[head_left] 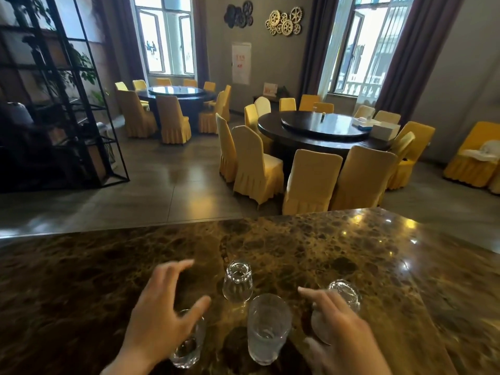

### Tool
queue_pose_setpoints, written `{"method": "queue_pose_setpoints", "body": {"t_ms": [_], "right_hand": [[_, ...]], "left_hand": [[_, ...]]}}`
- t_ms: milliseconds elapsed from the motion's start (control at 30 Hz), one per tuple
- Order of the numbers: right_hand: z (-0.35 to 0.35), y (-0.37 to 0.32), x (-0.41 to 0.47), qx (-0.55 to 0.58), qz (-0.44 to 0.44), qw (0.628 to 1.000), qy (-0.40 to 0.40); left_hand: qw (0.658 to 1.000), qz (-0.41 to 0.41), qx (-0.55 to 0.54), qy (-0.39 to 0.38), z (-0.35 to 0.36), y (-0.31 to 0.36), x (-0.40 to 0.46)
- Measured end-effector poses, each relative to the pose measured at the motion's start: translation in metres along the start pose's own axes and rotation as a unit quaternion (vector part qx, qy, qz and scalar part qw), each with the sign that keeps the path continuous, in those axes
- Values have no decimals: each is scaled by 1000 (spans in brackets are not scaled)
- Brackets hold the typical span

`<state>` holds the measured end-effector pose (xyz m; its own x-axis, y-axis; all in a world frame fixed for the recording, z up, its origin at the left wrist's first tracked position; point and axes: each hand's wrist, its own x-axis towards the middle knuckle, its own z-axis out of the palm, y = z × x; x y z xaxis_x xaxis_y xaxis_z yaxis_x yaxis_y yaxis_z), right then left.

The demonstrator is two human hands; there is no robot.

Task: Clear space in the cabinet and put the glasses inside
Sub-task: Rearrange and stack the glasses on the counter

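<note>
On the counter (351, 253) stand four fragile, slippery glasses (238, 282); both hands (162, 301), fingers spread and holding nothing, should grip each around its side.

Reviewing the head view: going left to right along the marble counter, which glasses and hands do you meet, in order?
Left hand → glass under it → small glass carafe → tall tumbler → right hand. The glass by the right hand overlaps it, so I leave it out. All stand on the counter.
</note>
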<state>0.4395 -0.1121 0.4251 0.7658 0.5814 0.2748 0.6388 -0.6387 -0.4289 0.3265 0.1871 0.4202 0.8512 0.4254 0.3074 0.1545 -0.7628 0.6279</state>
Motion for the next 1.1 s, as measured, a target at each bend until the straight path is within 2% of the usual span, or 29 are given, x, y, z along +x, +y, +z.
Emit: {"method": "queue_pose_setpoints", "body": {"t_ms": [67, 133, 233, 300, 333, 400, 433, 500, 567, 600, 667, 733, 800, 933, 1100], "right_hand": [[-23, 7, 18, -168, -66, 982, -46], [-29, 13, 44, -289, -90, 941, -149], [-17, 19, 71, -428, -103, 834, -332], [-6, 25, 74, -496, -97, 785, -357], [-4, 29, 75, -516, -102, 774, -354], [-6, 37, 77, -513, -124, 780, -335], [-12, 42, 77, -496, -133, 797, -318], [-29, 58, 76, -420, -125, 857, -271], [-44, 82, 70, -286, -69, 934, -200], [-47, 90, 66, -215, -26, 963, -161], [-41, 97, 58, -33, 77, 993, -77], [-21, 98, 54, 148, 159, 976, -17], [-2, 96, 54, 241, 176, 954, -1], [29, 95, 55, 297, 146, 943, 8], [47, 94, 49, 307, 162, 938, 18]], "left_hand": [[994, 67, 66, -48, 8, 23, 40], [970, 102, 157, -158, 33, 45, 77], [897, 102, 312, -295, 79, 52, 104], [866, 101, 367, -325, 101, 44, 108], [864, 108, 378, -316, 108, 40, 108], [874, 122, 379, -278, 114, 32, 109], [886, 120, 365, -259, 114, 29, 109], [932, 84, 284, -208, 110, 24, 110], [979, 10, 150, -137, 103, 23, 112], [991, -34, 72, -105, 100, 24, 114], [989, -107, -76, -67, 100, 24, 116], [974, -136, -170, -67, 104, 24, 115], [974, -123, -175, -72, 109, 27, 112], [989, -89, -93, -67, 123, 29, 105], [992, -92, -16, -83, 129, 29, 99]]}}
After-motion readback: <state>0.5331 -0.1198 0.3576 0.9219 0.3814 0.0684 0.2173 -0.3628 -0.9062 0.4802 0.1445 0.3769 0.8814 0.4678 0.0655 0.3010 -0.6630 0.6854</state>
